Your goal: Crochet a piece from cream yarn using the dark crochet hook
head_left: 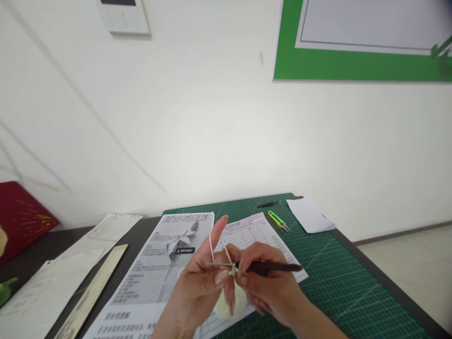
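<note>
My right hand grips a crochet hook with a dark handle; its thin metal shaft points left. A small piece of pale crochet work sits at the shaft, pinched by the thumb and fingers of my left hand. My left index finger is raised, and white yarn loops over it and runs down to the hook. Below both hands lies a pale yellow ball of yarn, partly hidden by my fingers.
Printed sheets lie on a green cutting mat. Thread snips, a dark slim tool and white paper are at the back right. At left are a ruler-like strip, handwritten pages and a red item.
</note>
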{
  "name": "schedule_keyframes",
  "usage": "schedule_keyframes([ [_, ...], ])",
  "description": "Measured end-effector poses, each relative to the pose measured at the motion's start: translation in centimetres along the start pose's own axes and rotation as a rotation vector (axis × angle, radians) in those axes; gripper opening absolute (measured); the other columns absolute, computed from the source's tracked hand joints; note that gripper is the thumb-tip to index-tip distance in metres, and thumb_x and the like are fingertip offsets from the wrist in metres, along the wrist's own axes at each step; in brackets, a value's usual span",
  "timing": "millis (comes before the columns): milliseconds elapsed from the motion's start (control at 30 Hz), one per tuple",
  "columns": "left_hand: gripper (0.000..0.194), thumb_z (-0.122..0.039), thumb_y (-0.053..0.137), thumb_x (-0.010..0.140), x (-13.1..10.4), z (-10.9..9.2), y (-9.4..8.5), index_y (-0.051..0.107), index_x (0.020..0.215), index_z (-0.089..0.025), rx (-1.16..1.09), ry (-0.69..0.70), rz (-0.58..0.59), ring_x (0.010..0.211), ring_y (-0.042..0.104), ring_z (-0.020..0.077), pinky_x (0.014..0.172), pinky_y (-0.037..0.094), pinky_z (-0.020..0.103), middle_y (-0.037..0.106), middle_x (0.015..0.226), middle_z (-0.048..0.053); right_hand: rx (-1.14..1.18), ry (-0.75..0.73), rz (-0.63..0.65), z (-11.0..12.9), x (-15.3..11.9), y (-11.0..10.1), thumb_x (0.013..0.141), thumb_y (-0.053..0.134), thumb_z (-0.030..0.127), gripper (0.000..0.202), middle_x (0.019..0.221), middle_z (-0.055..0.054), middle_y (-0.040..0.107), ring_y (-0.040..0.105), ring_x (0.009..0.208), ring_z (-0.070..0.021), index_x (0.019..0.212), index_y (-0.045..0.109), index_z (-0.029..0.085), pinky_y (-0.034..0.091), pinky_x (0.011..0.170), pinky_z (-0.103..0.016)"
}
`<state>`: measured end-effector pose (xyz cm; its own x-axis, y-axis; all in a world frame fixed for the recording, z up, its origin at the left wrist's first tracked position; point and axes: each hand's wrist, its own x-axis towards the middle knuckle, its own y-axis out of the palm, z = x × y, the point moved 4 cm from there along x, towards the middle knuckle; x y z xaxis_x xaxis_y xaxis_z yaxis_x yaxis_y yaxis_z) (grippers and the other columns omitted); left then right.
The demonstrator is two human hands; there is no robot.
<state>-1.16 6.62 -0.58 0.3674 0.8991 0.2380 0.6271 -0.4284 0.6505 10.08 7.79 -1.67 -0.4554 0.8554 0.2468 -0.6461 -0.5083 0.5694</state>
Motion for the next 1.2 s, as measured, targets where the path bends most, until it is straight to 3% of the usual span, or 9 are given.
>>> schedule_keyframes([
  [133,0.063,-0.015,0.073,0.073,0.0,0.3,-0.1,0.056,0.131,-0.033,-0.069,-0.013,-0.049,0.056,0.056,0.0122,0.060,0.045,0.024,0.064,0.059,-0.004,-0.051,-0.073,0.006,0.7,0.0,0.5,0.066,0.081,0.019,0.014,0.049,0.007,0.054,0.036,0.032,-0.0019,0.070,0.068,0.020,0.025,0.028,-0.012],
  [300,0.060,-0.009,0.073,0.072,-0.1,0.2,0.7,0.061,0.125,-0.034,-0.192,-0.018,-0.043,0.072,0.062,0.0126,0.061,0.046,0.019,0.070,0.063,-0.003,-0.046,-0.073,-0.029,1.2,0.2,0.6,0.061,0.083,0.015,0.014,0.048,0.006,0.057,0.038,0.031,-0.0024,0.066,0.071,0.020,0.027,0.030,-0.014],
  [400,0.061,-0.011,0.077,0.070,-0.2,0.0,1.0,0.062,0.124,-0.034,-0.178,-0.058,-0.077,0.066,0.061,0.0112,0.058,0.045,0.019,0.069,0.059,-0.003,-0.030,-0.091,0.018,1.4,0.3,0.6,0.061,0.082,0.010,0.015,0.053,0.005,0.060,0.042,0.036,-0.0025,0.067,0.075,0.021,0.029,0.033,-0.013],
  [533,0.064,-0.015,0.082,0.066,-0.3,-0.1,1.1,0.062,0.124,-0.034,-0.145,-0.093,-0.116,0.052,0.054,0.0087,0.055,0.045,0.021,0.067,0.057,-0.006,0.012,-0.039,0.059,0.9,0.2,0.5,0.066,0.081,0.014,0.010,0.056,0.003,0.062,0.048,0.038,-0.0043,0.072,0.075,0.021,0.034,0.032,-0.013],
  [733,0.062,-0.015,0.082,0.065,-0.5,-0.4,0.9,0.064,0.121,-0.033,-0.150,-0.053,-0.155,0.066,0.061,0.0119,0.066,0.051,0.021,0.064,0.055,-0.006,0.092,-0.028,0.064,0.0,0.1,0.6,0.069,0.080,0.017,0.012,0.062,0.002,0.063,0.054,0.042,-0.0056,0.078,0.073,0.020,0.046,0.037,-0.014],
  [867,0.062,-0.011,0.082,0.065,-0.5,-0.4,1.0,0.064,0.122,-0.030,-0.167,-0.072,-0.174,0.051,0.058,0.0060,0.057,0.049,0.014,0.066,0.057,-0.006,0.098,-0.059,0.069,-0.2,0.0,0.9,0.071,0.079,0.018,0.013,0.055,0.005,0.059,0.048,0.035,-0.0027,0.081,0.069,0.019,0.044,0.035,-0.011],
  [967,0.062,-0.008,0.080,0.066,-0.3,-0.4,1.3,0.064,0.122,-0.030,-0.187,-0.052,-0.162,0.051,0.060,0.0051,0.056,0.048,0.012,0.069,0.061,-0.004,0.074,-0.081,0.064,-0.3,0.0,1.1,0.075,0.076,0.018,0.013,0.054,0.005,0.060,0.044,0.032,-0.0002,0.083,0.067,0.020,0.041,0.034,-0.009],
  [1200,0.058,-0.008,0.075,0.073,-0.2,-0.2,1.6,0.063,0.122,-0.036,-0.184,-0.005,-0.083,0.053,0.064,0.0077,0.058,0.051,0.016,0.072,0.065,-0.002,0.057,-0.139,0.105,0.1,-0.5,1.7,0.074,0.077,0.019,0.018,0.067,0.001,0.066,0.051,0.043,-0.0033,0.089,0.067,0.021,0.043,0.040,-0.011],
])
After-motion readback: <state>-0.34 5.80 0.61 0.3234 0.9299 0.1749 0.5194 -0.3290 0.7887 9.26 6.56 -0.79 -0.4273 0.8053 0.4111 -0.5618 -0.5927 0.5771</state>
